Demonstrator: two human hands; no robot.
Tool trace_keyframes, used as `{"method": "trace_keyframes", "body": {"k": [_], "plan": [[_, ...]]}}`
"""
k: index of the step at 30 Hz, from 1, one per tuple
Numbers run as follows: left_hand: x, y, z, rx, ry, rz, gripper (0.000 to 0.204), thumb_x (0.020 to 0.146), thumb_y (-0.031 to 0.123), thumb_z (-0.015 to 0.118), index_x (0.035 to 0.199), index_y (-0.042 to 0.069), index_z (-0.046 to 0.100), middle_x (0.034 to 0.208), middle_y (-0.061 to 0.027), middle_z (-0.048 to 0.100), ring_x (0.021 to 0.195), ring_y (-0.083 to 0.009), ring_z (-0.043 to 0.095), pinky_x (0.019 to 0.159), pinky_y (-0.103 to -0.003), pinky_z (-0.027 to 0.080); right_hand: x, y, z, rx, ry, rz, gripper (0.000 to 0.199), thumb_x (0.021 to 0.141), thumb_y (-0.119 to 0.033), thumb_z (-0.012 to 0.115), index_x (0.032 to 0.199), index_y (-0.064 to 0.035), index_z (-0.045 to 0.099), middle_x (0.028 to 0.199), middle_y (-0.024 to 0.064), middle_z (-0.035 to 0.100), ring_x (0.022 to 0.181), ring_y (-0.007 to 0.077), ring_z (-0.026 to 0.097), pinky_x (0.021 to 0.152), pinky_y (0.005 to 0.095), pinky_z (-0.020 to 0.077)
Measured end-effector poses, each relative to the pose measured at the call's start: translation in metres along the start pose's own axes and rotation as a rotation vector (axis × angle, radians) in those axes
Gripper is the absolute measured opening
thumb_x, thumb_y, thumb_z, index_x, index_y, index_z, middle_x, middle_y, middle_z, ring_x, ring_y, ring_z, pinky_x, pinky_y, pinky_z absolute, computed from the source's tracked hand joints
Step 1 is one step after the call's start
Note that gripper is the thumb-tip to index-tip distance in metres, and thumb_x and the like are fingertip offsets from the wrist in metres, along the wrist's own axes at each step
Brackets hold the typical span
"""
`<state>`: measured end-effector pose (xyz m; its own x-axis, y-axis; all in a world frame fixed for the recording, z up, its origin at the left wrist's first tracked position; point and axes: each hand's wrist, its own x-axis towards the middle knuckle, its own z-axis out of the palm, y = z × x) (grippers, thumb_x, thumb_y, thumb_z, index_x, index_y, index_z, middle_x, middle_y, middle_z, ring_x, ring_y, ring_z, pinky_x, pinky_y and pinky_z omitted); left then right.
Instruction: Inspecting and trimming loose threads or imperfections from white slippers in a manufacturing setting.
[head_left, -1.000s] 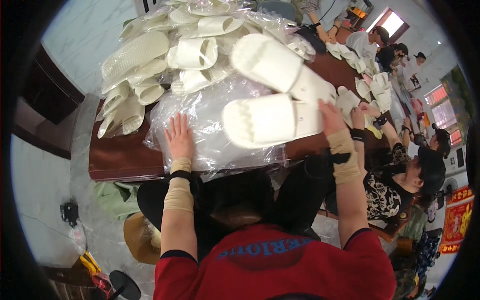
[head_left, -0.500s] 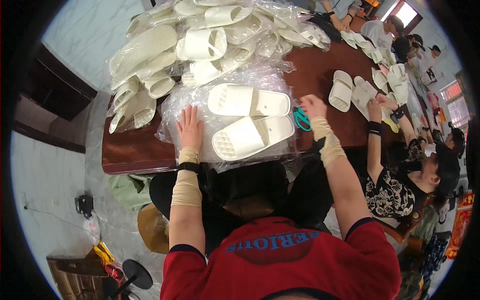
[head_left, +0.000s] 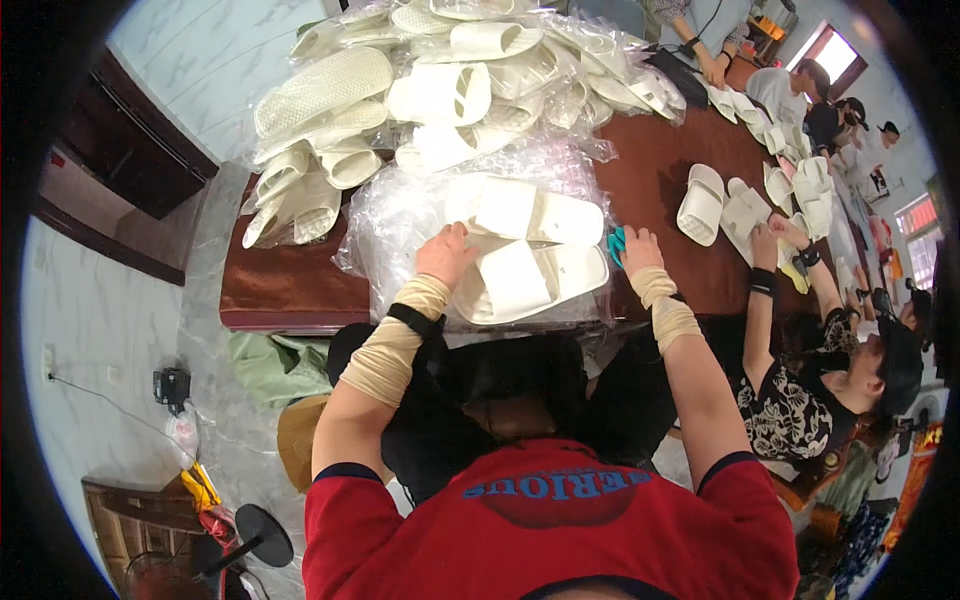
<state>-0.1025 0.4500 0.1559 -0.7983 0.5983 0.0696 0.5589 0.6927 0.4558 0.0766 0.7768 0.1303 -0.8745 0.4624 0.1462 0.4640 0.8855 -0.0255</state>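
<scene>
The left hand point(head_left: 447, 256) is resting open on the near white slipper point(head_left: 530, 280), whose long axis is running left to right across the counter point(head_left: 290, 290); the right hand point(head_left: 640, 250) is lying beside its toe end, closing on a small teal thing point(head_left: 616, 244).

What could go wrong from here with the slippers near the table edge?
The nearer white slipper lies on loose clear plastic bags close to the table edge; it might slide off. The left hand rests on that plastic, so a tug could shift both slippers.
</scene>
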Motion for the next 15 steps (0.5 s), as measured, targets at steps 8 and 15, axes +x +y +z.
{"method": "trace_keyframes", "body": {"k": [8,15], "plan": [[0.019,-0.012,-0.018,-0.474,0.169,-0.103,0.013,0.087,0.021,0.06,0.087,0.008,0.059,0.068,-0.0072,0.068,0.057,-0.0233,0.065,0.054,-0.037,0.05,0.004,0.041,-0.005,0.154,-0.196,0.157,0.051,0.082,-0.035,0.066,0.122,-0.0084,0.05,0.111,0.0233,0.06,0.101,0.0422,0.06,0.087,0.0475,0.049],[0.023,-0.006,-0.05,-0.876,0.246,-0.145,0.006,0.088,0.013,0.06,0.087,0.007,0.06,0.064,-0.0048,0.066,0.048,-0.0139,0.059,0.048,-0.029,0.046,0.017,0.003,-0.059,0.28,-0.125,0.182,0.056,0.079,-0.041,0.072,0.122,-0.0119,0.05,0.116,0.0209,0.061,0.104,0.0373,0.06,0.087,0.0449,0.0477]]}}
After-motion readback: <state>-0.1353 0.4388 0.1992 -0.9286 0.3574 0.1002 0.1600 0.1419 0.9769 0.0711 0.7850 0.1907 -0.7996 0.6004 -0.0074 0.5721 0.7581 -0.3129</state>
